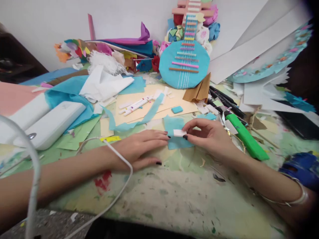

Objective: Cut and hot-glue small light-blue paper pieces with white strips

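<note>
A small white rectangular piece (178, 133) is pinched between the thumb and fingers of my right hand (210, 134). It rests on a square of blue tissue paper (171, 143) on the table. My left hand (146, 146) lies flat, palm down, with its fingertips at the left edge of that paper. A small blue-covered rectangle (176, 109) lies just behind. To the left a long curling strip of blue tissue (151, 116) stretches across the cream paper. Scissors (223, 121) lie beside my right hand.
A blue paper string instrument (184, 64) leans on the back wall. White markers (138, 105), black markers (226, 103) and a green roll (246, 137) lie around. A white cable (124, 186) crosses my left wrist. A white device (53, 122) sits at left, a dark phone (299, 121) at right.
</note>
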The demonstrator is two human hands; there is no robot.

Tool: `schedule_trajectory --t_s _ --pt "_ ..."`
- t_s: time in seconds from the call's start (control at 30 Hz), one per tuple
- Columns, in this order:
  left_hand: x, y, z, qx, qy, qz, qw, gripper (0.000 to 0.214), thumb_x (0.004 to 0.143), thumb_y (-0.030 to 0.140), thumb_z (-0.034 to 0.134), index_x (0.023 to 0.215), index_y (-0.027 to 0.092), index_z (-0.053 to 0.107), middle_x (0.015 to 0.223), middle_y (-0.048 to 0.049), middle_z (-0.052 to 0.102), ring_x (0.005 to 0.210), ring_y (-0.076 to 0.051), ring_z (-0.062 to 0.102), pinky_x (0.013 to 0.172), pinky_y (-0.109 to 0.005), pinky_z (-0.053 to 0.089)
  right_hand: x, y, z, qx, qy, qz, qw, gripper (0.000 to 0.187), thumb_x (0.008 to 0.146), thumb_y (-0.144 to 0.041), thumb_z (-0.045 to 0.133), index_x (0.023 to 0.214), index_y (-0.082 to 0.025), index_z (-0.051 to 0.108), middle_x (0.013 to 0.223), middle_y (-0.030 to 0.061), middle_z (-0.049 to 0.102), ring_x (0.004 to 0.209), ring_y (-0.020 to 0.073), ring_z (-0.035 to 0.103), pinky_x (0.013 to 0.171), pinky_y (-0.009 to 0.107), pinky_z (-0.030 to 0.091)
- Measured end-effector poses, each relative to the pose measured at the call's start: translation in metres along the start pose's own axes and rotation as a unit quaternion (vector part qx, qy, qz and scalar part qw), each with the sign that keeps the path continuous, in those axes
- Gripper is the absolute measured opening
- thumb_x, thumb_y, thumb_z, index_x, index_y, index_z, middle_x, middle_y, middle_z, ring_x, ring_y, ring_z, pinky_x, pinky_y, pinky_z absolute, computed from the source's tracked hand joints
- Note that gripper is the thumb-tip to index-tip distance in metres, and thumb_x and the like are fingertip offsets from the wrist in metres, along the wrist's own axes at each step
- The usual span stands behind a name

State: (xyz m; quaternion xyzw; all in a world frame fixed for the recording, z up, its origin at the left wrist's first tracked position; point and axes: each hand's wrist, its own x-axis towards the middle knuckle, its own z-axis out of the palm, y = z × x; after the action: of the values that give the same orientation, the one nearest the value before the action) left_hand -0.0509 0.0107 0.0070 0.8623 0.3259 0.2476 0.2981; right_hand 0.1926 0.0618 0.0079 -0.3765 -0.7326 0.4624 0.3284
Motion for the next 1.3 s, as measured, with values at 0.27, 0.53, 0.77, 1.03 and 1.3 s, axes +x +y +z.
schedule_trajectory --t_s 0.27,0.53,0.77,1.03,1.3 --pt "-0.001 -0.008 0.002 0.078 -0.088 0.030 0.993 0.073 0.075 0.055 0.063 0.139 0.028 0.042 0.146 -0.0123 0.041 0.134 -0.034 0.035 0.111 -0.045 0.022 0.000 -0.003 -0.003 0.037 0.022 0.014 0.999 0.005 0.075 -0.024 0.065 0.080 -0.022 0.065 0.083 0.0036 0.064 0.081 0.0166 0.060 0.077 0.033 0.053" --pt "-0.007 -0.009 0.007 0.089 -0.096 0.015 0.991 0.075 0.075 0.061 0.059 0.140 0.029 0.040 0.148 -0.0118 0.036 0.136 -0.034 0.031 0.112 -0.047 0.015 -0.003 -0.005 -0.005 -0.072 -0.020 -0.066 0.995 0.015 0.078 -0.015 0.063 0.087 -0.024 0.069 0.089 0.0049 0.067 0.088 0.0193 0.062 0.081 0.037 0.050" --pt "-0.009 -0.008 0.006 0.133 -0.097 0.034 0.986 0.077 0.076 0.065 0.055 0.141 0.026 0.039 0.151 -0.0155 0.029 0.139 -0.035 0.025 0.111 -0.051 0.017 -0.004 -0.005 -0.003 -0.156 -0.032 -0.150 0.976 0.015 0.077 -0.013 0.066 0.088 -0.024 0.069 0.084 0.0029 0.071 0.081 0.0190 0.062 0.078 0.040 0.049" --pt "-0.010 -0.005 0.008 0.178 -0.091 0.043 0.979 0.072 0.077 0.063 0.054 0.137 0.025 0.043 0.151 -0.0176 0.027 0.139 -0.037 0.023 0.109 -0.055 0.020 -0.004 -0.006 0.000 -0.178 -0.026 -0.176 0.968 0.014 0.077 -0.014 0.067 0.084 -0.026 0.070 0.081 0.0012 0.073 0.075 0.0177 0.060 0.072 0.038 0.051" --pt "-0.010 -0.006 0.011 0.187 -0.086 0.046 0.978 0.071 0.077 0.064 0.054 0.136 0.025 0.045 0.150 -0.0170 0.030 0.140 -0.036 0.022 0.109 -0.054 0.020 -0.006 -0.006 0.003 -0.189 -0.031 -0.169 0.967 0.012 0.078 -0.012 0.067 0.083 -0.022 0.072 0.082 0.0035 0.073 0.078 0.0179 0.059 0.071 0.037 0.053"
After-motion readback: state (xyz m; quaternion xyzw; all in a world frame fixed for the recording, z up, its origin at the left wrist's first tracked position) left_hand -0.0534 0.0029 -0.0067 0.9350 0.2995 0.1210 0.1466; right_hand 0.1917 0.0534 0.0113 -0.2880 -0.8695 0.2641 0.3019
